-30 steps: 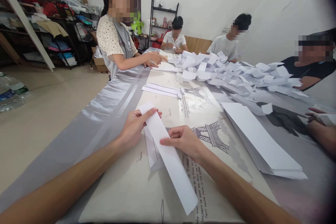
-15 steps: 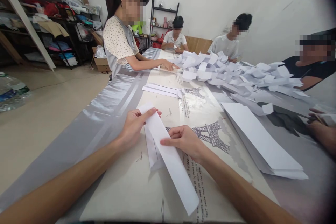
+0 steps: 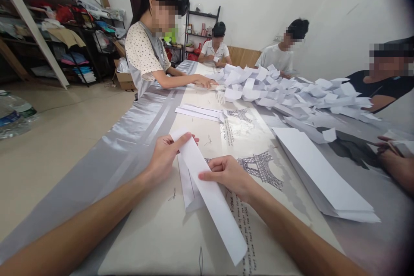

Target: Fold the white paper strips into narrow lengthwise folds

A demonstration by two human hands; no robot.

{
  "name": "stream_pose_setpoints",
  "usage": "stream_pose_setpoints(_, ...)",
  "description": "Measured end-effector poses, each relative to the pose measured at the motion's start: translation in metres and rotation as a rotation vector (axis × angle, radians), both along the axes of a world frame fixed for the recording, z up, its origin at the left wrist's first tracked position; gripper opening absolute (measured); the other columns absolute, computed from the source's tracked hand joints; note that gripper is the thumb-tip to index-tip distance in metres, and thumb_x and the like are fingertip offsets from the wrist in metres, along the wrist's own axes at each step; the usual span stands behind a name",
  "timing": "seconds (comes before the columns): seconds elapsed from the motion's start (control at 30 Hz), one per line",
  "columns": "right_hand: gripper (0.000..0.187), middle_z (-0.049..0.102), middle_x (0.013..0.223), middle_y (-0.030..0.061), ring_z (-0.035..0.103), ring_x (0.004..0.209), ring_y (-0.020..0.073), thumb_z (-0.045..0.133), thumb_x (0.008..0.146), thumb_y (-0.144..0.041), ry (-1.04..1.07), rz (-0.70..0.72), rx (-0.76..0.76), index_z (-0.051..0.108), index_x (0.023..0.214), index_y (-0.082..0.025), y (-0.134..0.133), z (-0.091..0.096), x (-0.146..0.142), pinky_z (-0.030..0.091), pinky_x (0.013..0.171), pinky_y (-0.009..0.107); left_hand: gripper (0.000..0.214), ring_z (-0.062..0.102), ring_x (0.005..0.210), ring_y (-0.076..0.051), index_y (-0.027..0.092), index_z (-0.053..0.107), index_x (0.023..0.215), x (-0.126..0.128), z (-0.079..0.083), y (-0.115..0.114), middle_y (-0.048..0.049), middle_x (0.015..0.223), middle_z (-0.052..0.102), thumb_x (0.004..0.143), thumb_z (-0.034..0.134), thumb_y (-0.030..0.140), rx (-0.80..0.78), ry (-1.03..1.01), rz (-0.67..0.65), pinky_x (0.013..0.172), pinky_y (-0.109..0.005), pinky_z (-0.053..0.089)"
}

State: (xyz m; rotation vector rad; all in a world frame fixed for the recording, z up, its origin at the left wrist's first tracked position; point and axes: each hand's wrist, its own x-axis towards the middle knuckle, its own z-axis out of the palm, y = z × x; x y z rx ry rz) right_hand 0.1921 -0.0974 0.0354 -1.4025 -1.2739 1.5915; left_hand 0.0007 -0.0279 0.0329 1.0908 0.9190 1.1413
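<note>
A long white paper strip (image 3: 216,207) slants toward me over the printed tablecloth. My left hand (image 3: 168,151) pinches its far end, thumb on top. Farther down, my right hand (image 3: 224,174) grips the strip's right edge between thumb and curled fingers. Beneath it, a second white paper piece (image 3: 189,187) shows on the left, lying on the cloth; its far part is hidden. Beyond my hands lie a few narrow folded paper strips (image 3: 199,112). To the right rests a stack of long white paper sheets (image 3: 323,172).
A big heap of folded white papers (image 3: 278,90) covers the table's far right. Across the left edge, a person in a dotted sleeve (image 3: 142,47) works with both hands on the table. Other people sit around the far and right sides. Plastic bottles (image 3: 16,114) stand on the floor at left.
My hands and the strip stay almost still. The person in the dotted sleeve has shifted their hands slightly on the table.
</note>
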Motion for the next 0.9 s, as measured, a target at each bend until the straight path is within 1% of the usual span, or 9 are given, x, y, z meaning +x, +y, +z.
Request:
stream_pose_setpoints(0.3, 0.029, 0.071, 0.068, 0.0012, 0.062, 0.062, 0.015, 0.086, 0.072, -0.035, -0.026, 0.002, 0.021, 0.064, 0.064, -0.018, 0.0007, 0.0026, 0.0006, 0.044, 0.059, 0.027, 0.038, 0.071, 0.102, -0.029, 0.013, 0.079, 0.091, -0.0004, 0.0022, -0.0011, -0.0151, 0.101, 0.079, 0.077, 0.083, 0.048, -0.011, -0.04, -0.015, 0.082, -0.034, 0.054)
stream_pose_setpoints(0.4, 0.031, 0.071, 0.069, 0.001, 0.063, 0.062, 0.0153, 0.086, 0.071, -0.036, -0.023, 0.008, 0.032, 0.062, 0.063, -0.018, 0.0002, 0.0, 0.0007, 0.045, 0.059, 0.027, 0.037, 0.072, 0.098, -0.027, 0.014, 0.079, 0.092, 0.0005, 0.0011, -0.0019, -0.0139, 0.101, 0.079, 0.075, 0.084, 0.046, -0.024, -0.037, -0.023, 0.08, -0.033, 0.054)
stream_pose_setpoints(0.5, 0.033, 0.071, 0.067, 0.0003, 0.062, 0.062, 0.0148, 0.087, 0.07, -0.036, -0.001, 0.014, 0.051, 0.06, 0.062, -0.018, -0.0006, -0.0036, 0.0007, 0.044, 0.059, 0.027, 0.034, 0.072, 0.092, -0.025, 0.014, 0.079, 0.088, 0.0016, 0.0002, -0.0035, -0.0126, 0.1, 0.079, 0.075, 0.084, 0.045, -0.037, -0.012, -0.075, 0.078, -0.032, 0.055)
stream_pose_setpoints(0.57, 0.033, 0.07, 0.066, -0.0001, 0.062, 0.061, 0.0144, 0.087, 0.07, -0.035, 0.01, 0.019, 0.052, 0.059, 0.061, -0.018, -0.0008, -0.0053, 0.0006, 0.044, 0.059, 0.026, 0.032, 0.072, 0.092, -0.025, 0.014, 0.079, 0.086, 0.0016, 0.0003, -0.0042, -0.0122, 0.098, 0.079, 0.076, 0.084, 0.044, -0.044, 0.0, -0.117, 0.079, -0.032, 0.055)
stream_pose_setpoints(0.63, 0.033, 0.07, 0.066, -0.0001, 0.062, 0.061, 0.0145, 0.087, 0.069, -0.034, 0.01, 0.024, 0.048, 0.059, 0.061, -0.018, -0.0005, -0.0058, 0.0005, 0.044, 0.059, 0.027, 0.031, 0.072, 0.095, -0.025, 0.014, 0.079, 0.087, 0.0006, 0.0008, -0.0039, -0.0123, 0.098, 0.079, 0.077, 0.084, 0.043, -0.047, -0.002, -0.131, 0.082, -0.032, 0.056)
stream_pose_setpoints(0.9, 0.029, 0.072, 0.069, 0.0008, 0.063, 0.062, 0.0154, 0.086, 0.071, -0.035, -0.006, 0.018, 0.053, 0.063, 0.064, -0.019, 0.0009, 0.0007, 0.0001, 0.045, 0.06, 0.027, 0.034, 0.07, 0.111, -0.032, 0.013, 0.077, 0.091, -0.0026, 0.0045, -0.0015, -0.0154, 0.105, 0.078, 0.076, 0.084, 0.043, -0.071, -0.033, -0.099, 0.089, -0.037, 0.055)
